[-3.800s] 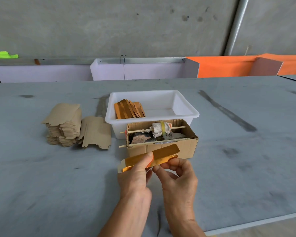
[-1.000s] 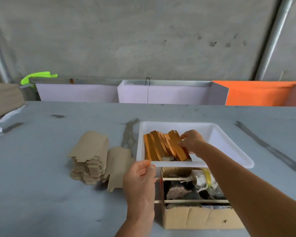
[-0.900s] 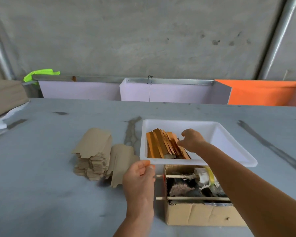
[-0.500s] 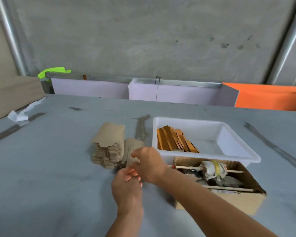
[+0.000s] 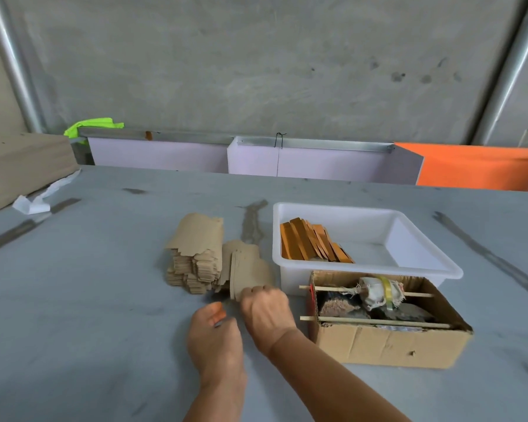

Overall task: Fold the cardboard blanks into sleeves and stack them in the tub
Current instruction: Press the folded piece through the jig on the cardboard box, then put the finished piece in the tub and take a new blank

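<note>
A tall stack of brown cardboard blanks (image 5: 195,257) sits on the grey table, left of the white tub (image 5: 333,207). Several loose blanks (image 5: 247,266) lean against the stack's right side. My right hand (image 5: 267,310) grips the near edge of the topmost loose blank, fingers curled over it. Just to its left, my left hand (image 5: 214,333) hovers over the table, loosely curled and holding nothing. Several folded orange sleeves (image 5: 311,245) stand leaning in the tub's left end.
An open cardboard box (image 5: 384,345) with two sticks and a wrapped roll (image 5: 378,292) stands against the tub's near side. Purple bins (image 5: 311,161) and an orange bin (image 5: 476,167) line the table's far edge. Flat cardboard sheets (image 5: 19,166) lie far left.
My right hand left the tub after setting a sleeve among the others, crossed left and took hold of a loose blank. My left hand stayed near the table. The camera turned left.
</note>
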`<control>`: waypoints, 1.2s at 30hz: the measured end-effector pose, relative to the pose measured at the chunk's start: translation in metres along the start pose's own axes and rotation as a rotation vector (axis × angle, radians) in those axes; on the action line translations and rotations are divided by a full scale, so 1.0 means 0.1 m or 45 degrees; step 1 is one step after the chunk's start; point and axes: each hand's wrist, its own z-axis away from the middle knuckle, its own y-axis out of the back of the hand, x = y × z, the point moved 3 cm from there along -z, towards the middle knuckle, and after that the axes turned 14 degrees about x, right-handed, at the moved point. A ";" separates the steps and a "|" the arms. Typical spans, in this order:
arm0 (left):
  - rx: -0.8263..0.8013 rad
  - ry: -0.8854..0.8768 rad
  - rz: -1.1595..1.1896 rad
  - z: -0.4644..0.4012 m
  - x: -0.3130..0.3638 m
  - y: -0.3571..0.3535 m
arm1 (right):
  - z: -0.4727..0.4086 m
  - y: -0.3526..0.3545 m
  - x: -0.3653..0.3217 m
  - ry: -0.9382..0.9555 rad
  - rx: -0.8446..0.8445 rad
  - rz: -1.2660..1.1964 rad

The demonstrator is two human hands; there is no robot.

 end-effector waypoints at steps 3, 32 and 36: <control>-0.017 0.003 0.036 0.02 -0.01 -0.01 | 0.03 0.04 0.01 -0.016 -0.063 -0.037; -0.653 -0.241 0.109 0.66 0.47 -0.02 | 1.13 1.06 0.99 -1.388 0.237 -1.562; -0.819 -0.294 0.060 0.86 0.36 -0.05 | 1.40 1.09 1.19 -1.368 0.365 -1.571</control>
